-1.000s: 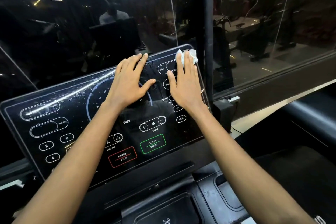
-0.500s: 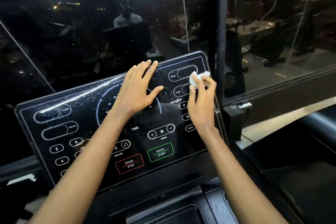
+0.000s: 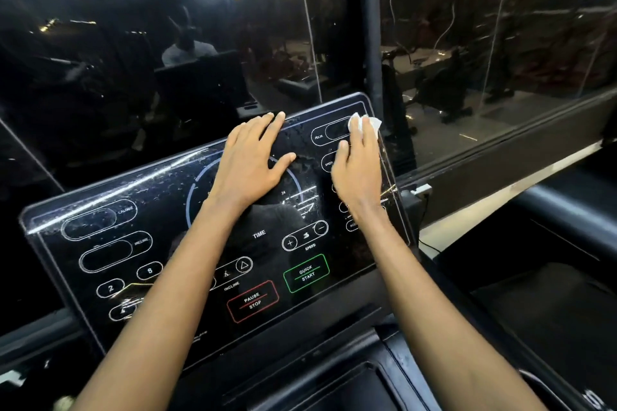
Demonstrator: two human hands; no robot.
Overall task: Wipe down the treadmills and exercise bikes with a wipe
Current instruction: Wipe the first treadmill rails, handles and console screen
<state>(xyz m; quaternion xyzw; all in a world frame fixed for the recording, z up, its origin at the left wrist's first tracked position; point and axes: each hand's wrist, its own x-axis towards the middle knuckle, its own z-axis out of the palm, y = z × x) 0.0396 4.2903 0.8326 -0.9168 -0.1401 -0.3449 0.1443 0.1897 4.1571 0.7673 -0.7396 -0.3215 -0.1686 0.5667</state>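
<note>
Head view: left hand [image 3: 250, 167] lies flat with fingers spread on the centre dial of the treadmill console [image 3: 160, 197], grasping nothing, probably to steady the tilted panel against the wiping pressure. Right hand [image 3: 359, 170] is flat too, straight fingers pressing the wipe [image 3: 365, 123] onto the console's upper right corner, beside the PULSE window. Wipe is white, crumpled, mostly covered by the fingers. Droplets and streaks show across the console's upper half; judged only partly wiped.
</note>
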